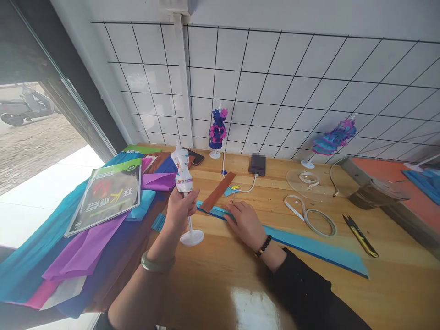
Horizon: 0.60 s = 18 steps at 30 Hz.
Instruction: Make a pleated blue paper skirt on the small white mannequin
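- Left hand [180, 208]: closed around white mannequin [183, 167], roughly upright, left of right hand; best steadied below the torso.
- Right hand [245, 222]: at blue strip [316, 247], pinching or pressing, cannot tell; flat, light handling would avoid creases.
- Brown strip [220, 190]: across blue strip's left end, likely obstruction.
- White cable [253, 185]: beyond right hand, possible snag.
- Yellow snips [360, 236]: right side of surface [206, 279].

White tiled wall [264, 87], wooden table [213, 279] against it, glare [254, 307] on top; dark frame [82, 87] left, sunlit paving [37, 133], parked scooter [29, 105] outside.
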Tool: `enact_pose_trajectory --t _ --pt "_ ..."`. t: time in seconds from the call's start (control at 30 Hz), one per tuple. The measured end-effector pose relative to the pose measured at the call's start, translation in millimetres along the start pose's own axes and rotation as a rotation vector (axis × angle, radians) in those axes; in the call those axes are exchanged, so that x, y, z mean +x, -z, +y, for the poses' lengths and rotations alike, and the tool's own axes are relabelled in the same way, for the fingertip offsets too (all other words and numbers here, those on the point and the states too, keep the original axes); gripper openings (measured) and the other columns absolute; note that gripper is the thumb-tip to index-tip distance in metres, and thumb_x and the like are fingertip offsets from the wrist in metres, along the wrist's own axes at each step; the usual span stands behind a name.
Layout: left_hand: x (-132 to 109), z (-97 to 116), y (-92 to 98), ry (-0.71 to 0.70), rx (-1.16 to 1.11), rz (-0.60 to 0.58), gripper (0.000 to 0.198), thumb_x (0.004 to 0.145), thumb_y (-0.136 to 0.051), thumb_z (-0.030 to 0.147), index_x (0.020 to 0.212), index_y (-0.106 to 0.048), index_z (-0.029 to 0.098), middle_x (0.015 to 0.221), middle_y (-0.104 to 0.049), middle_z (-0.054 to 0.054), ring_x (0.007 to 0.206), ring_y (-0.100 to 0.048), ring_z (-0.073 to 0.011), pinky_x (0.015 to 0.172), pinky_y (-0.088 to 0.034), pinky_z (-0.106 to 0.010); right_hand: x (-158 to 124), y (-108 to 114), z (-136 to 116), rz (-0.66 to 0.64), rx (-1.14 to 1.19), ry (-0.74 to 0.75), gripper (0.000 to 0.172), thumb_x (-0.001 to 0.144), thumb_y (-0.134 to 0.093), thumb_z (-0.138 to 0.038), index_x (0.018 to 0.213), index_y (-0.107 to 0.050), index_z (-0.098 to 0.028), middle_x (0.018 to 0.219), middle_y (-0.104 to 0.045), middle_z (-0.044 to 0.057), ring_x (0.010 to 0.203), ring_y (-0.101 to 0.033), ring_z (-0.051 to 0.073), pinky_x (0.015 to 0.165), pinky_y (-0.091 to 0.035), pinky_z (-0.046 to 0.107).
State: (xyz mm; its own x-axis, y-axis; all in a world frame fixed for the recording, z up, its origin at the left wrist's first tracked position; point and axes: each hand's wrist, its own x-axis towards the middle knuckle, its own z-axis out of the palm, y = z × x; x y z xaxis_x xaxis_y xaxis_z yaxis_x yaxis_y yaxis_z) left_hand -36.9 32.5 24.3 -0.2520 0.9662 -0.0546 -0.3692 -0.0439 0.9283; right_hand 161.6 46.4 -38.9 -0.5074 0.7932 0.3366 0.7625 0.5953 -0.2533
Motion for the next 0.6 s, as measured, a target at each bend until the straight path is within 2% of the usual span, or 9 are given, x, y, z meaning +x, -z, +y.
enact_pose_trajectory --t 0.1,0.23,0.43,0.6 --pt "0.5 -1.7 0.3 0.0 -0.003 -0.004 0.034 0.064 -0.072 0.023 0.07 -0.039 0.019 0.05 -0.036 0.011 0.037 -0.021 -0.0003 0.033 -0.016 -0.014 -0.1 -5.9 3.1 -0.011 -0.048 0.011 0.019 0.089 -0.049 -0.02 0.102 -0.064 -0.019 0.101 -0.066 0.013 0.093 -0.055 0.025 0.08 -0.042 0.039" --pt "0.6 -2.9 0.1 0.0 0.002 -0.005 0.033 0.065 -0.072 0.023 0.07 -0.039 0.019 0.049 -0.037 0.011 0.037 -0.022 -0.0004 0.033 -0.016 -0.014 -1.3 -7.8 6.7 -0.013 -0.038 0.03 0.022 0.09 -0.044 -0.012 0.098 -0.064 -0.017 0.095 -0.067 0.012 0.09 -0.056 0.024 0.08 -0.043 0.04" --pt "2.5 -3.9 0.5 -0.027 -0.004 0.002 0.036 0.063 -0.073 0.023 0.069 -0.038 0.019 0.049 -0.036 0.011 0.036 -0.021 -0.0001 0.033 -0.016 -0.014 -16.2 3.8 1.4 0.036 0.134 0.046 0.022 0.093 -0.042 -0.02 0.098 -0.063 -0.016 0.097 -0.068 0.011 0.093 -0.059 0.022 0.085 -0.046 0.037" --pt "2.0 -4.5 1.7 -0.04 -0.009 -0.031 0.036 0.063 -0.074 0.024 0.07 -0.038 0.019 0.049 -0.035 0.011 0.036 -0.022 -0.0003 0.033 -0.017 -0.014 -34.2 24.3 8.7 0.131 0.312 -0.046 0.022 0.093 -0.042 -0.027 0.097 -0.062 -0.018 0.093 -0.069 0.007 0.087 -0.064 0.017 0.077 -0.051 0.029"
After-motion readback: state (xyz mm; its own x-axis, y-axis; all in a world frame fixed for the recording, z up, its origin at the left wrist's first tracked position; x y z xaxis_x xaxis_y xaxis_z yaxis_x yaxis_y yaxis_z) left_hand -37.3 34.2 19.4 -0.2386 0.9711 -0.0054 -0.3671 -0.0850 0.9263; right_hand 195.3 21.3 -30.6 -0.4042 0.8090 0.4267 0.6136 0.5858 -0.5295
